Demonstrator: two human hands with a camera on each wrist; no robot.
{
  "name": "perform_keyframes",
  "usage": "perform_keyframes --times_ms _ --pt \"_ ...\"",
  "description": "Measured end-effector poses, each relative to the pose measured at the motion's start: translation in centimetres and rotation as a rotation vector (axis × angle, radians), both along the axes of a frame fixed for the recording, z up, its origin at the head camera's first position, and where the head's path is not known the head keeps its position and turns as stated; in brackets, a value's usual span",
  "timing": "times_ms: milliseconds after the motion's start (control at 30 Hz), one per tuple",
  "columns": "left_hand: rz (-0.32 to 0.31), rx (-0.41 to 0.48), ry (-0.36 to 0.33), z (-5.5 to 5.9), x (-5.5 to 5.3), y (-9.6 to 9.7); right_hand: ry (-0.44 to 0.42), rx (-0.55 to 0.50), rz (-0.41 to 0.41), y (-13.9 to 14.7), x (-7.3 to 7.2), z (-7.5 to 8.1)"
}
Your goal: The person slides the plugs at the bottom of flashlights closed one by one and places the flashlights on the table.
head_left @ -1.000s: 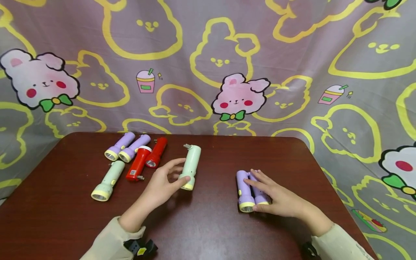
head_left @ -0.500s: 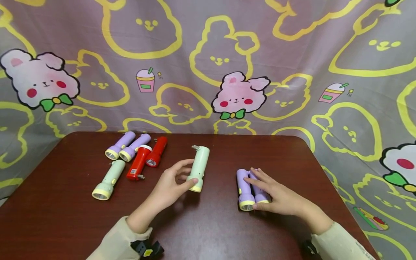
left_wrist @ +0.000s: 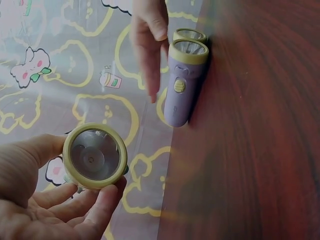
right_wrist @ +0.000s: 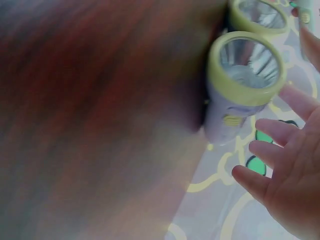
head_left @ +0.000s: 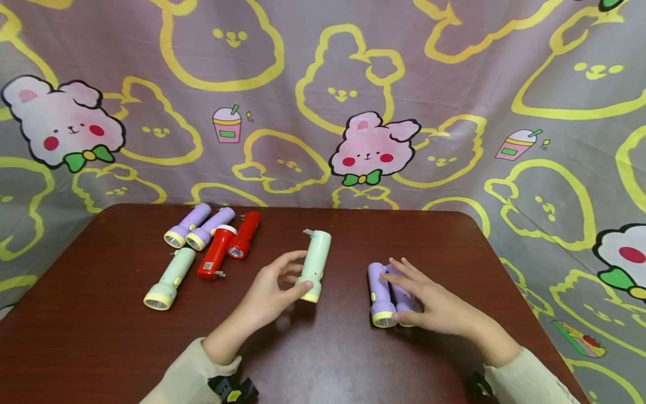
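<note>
In the head view my left hand [head_left: 267,294] grips a pale green flashlight [head_left: 318,258] by its yellow-rimmed head, raised off the table. A metal prong sticks out at its tail. Its round lens [left_wrist: 95,156] faces the left wrist camera, with thumb and fingers around the rim. On the right, two purple flashlights lie side by side, a left one [head_left: 379,286] and a right one [head_left: 402,301]. My right hand [head_left: 439,308] hovers over the right one with spread, straight fingers, partly covering it. The right wrist view shows the fingers [right_wrist: 272,155] apart from the nearer purple flashlight [right_wrist: 230,117].
At the table's left lie two more purple flashlights [head_left: 188,225], two red ones [head_left: 217,253] and another pale green one [head_left: 171,278]. The brown table [head_left: 333,359] ends at a cartoon-patterned curtain [head_left: 282,101].
My left hand has carried the pale green flashlight to the right, toward the purple pair. The right hand's fingers have lifted slightly off the right purple flashlight.
</note>
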State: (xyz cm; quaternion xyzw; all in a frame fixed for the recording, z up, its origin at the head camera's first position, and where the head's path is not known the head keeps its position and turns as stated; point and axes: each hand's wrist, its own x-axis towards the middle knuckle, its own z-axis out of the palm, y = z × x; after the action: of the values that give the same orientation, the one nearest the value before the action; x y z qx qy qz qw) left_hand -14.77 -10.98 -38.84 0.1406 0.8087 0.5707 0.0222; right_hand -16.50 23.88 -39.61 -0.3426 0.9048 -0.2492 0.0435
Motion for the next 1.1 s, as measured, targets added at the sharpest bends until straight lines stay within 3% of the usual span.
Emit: perform_keyframes --times_ms 433,733,1100 --pt "-0.027 0.107 0.02 -0.1 0.4 0.9 0.096 -0.059 -0.041 -1.8 0.2 1.8" --pt "-0.056 0.184 0.032 -0.4 0.7 1.4 0.142 -0.18 -0.061 -3.8 -0.3 2.9" --pt "-0.087 0.203 0.019 -0.9 1.2 1.6 0.051 -0.358 -0.067 -6.2 -0.6 3.5"
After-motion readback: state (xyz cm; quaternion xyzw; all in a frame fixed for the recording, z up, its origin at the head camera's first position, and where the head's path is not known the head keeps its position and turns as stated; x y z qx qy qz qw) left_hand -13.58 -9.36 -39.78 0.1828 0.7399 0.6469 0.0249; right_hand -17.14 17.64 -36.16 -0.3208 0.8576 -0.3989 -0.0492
